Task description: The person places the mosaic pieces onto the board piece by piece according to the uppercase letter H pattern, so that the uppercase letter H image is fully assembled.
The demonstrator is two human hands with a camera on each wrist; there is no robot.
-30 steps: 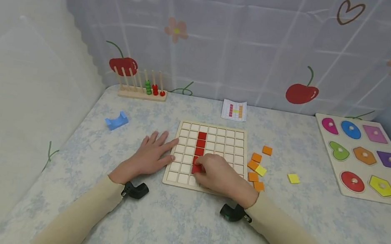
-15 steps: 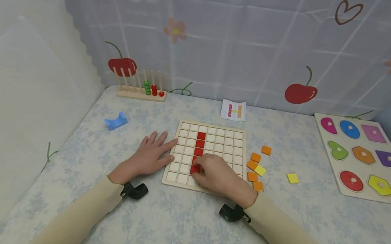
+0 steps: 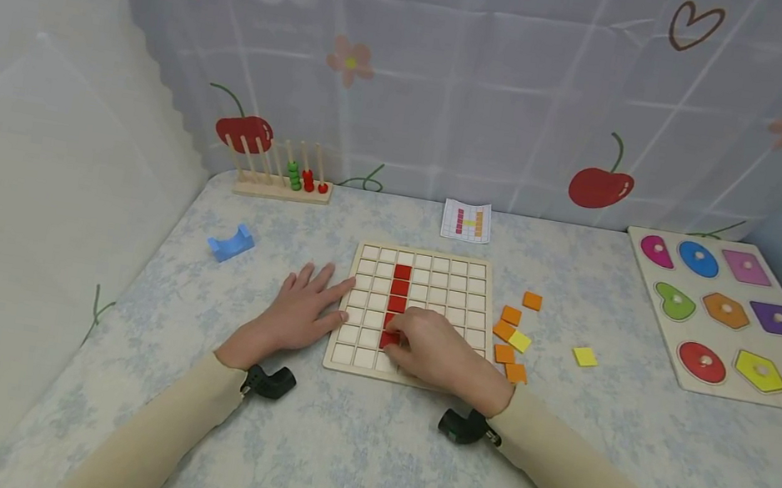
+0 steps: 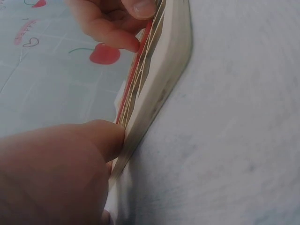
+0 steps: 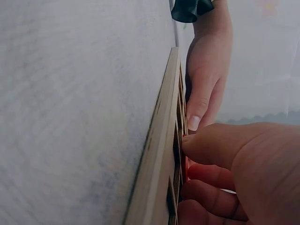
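Note:
A wooden grid board (image 3: pixel 455 297) lies flat in the middle of the table, with a column of red square tiles (image 3: pixel 400 287) set in its cells. My right hand (image 3: pixel 437 350) is over the lower part of that column, thumb and curled fingers pinching the lowest visible red tile (image 3: pixel 387 341). The right wrist view shows the thumb against the edge of this red tile (image 5: pixel 184 161); the fingers hide part of it. My left hand (image 3: pixel 300 313) rests spread on the table, its thumb and index finger touching the board's left edge.
Several orange tiles (image 3: pixel 511 316) and a yellow tile (image 3: pixel 519 342) lie right of the board, another yellow tile (image 3: pixel 584 356) farther right. A printed pattern card (image 3: pixel 467 222), bead-peg stand (image 3: pixel 281 192), blue curved piece (image 3: pixel 232 243) and shape puzzle (image 3: pixel 681 331) are around.

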